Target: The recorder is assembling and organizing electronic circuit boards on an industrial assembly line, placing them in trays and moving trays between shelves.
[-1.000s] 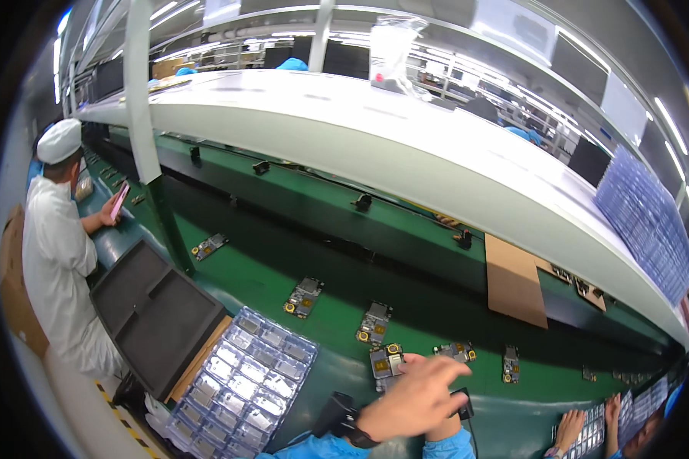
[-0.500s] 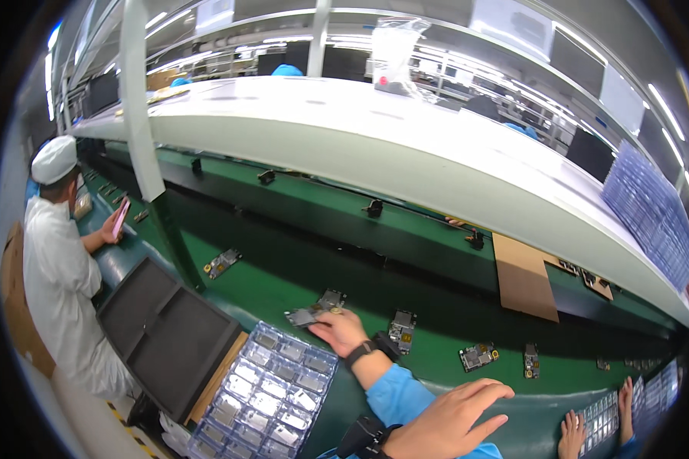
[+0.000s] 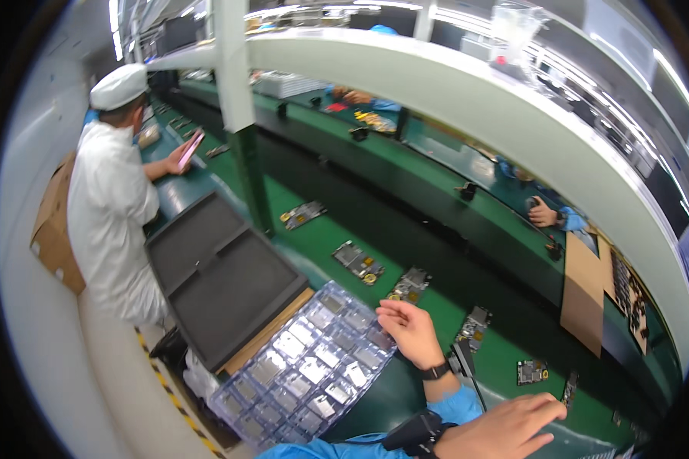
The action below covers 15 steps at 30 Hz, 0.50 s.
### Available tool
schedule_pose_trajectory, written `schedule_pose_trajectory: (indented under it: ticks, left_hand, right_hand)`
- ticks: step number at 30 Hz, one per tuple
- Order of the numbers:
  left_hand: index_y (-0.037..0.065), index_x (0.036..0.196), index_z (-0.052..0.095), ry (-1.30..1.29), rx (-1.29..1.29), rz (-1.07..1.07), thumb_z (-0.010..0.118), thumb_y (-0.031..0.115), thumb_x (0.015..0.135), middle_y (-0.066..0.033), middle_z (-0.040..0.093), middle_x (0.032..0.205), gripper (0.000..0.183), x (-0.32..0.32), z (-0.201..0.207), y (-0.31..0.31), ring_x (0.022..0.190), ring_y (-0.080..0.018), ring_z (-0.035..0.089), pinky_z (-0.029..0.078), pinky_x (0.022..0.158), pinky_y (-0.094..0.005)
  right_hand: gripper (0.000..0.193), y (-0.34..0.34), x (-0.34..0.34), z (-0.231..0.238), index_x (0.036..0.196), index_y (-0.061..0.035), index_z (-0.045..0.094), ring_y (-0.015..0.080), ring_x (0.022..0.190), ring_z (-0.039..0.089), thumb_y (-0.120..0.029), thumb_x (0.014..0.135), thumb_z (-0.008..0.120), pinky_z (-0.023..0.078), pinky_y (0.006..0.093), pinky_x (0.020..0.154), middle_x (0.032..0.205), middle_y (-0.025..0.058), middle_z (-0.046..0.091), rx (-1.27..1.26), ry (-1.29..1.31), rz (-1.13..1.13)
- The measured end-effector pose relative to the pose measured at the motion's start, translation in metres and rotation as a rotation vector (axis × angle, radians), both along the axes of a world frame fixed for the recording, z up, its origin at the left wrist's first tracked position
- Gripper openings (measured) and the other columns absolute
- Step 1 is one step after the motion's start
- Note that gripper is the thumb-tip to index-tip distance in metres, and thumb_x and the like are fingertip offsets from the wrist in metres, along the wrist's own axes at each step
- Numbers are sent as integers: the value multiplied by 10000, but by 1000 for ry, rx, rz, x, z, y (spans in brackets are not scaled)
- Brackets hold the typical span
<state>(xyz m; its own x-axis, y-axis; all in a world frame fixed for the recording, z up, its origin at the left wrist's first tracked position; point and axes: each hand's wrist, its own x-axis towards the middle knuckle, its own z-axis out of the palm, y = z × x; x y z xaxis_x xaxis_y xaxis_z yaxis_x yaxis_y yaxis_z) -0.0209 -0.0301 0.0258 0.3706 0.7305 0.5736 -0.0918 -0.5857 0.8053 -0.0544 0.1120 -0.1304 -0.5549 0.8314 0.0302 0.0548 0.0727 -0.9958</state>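
My arms cross, the left over the right. My right hand, a black band at its wrist, hovers by the right edge of a clear blister tray, fingers loosely bent and apart, holding nothing visible. Silver and grey flat pieces fill the tray's pockets. A circuit board lies just beyond that hand on the green belt, and another circuit board is close to its fingers. My left hand stretches to the right, open, thumb apart. Its fingertips are near a narrow circuit board; I cannot tell whether they touch.
More circuit boards lie along the green belt. A black foam-lined case stands left of the tray. A white-clad person holds a pink phone at far left. A post and a long shelf rise beyond.
The view has swung left, so the scene sits further right. My right hand has let go of a circuit board, which now lies on the belt, and is by the tray's edge.
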Motion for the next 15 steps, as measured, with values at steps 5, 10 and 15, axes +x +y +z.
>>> schedule_pose_trajectory:
  ticks: [5, 10, 15]
  left_hand:
    - [79, 1170, 575, -12, 57, -15, 667, 195, 924, -142, 600, 1095, 287, 12, -9, -11, 1028, -360, 624, 501, 876, -457]
    - [77, 1163, 580, -14, 110, -20, 672, 200, 917, -142, 605, 1090, 290, 24, -14, -16, 1014, -358, 632, 509, 859, -466]
    - [68, 1180, 597, 9, 63, -97, 679, 198, 920, -152, 614, 1117, 302, 22, -5, -10, 1043, -376, 627, 509, 894, -463]
  right_hand:
    - [226, -65, -11, 36, 1110, -21, 757, 155, 837, 701, -108, 902, 763, 549, 276, 729, 1019, 94, 755, 447, -218, 222]
    - [199, -88, -44, 11, 1067, -32, 760, 335, 939, 698, -118, 888, 743, 563, 400, 810, 1066, 135, 739, 797, -157, 333]
    - [202, -91, -59, -30, 1082, -73, 748, 354, 989, 670, -181, 922, 689, 527, 448, 896, 1041, 128, 729, 777, -330, 290]
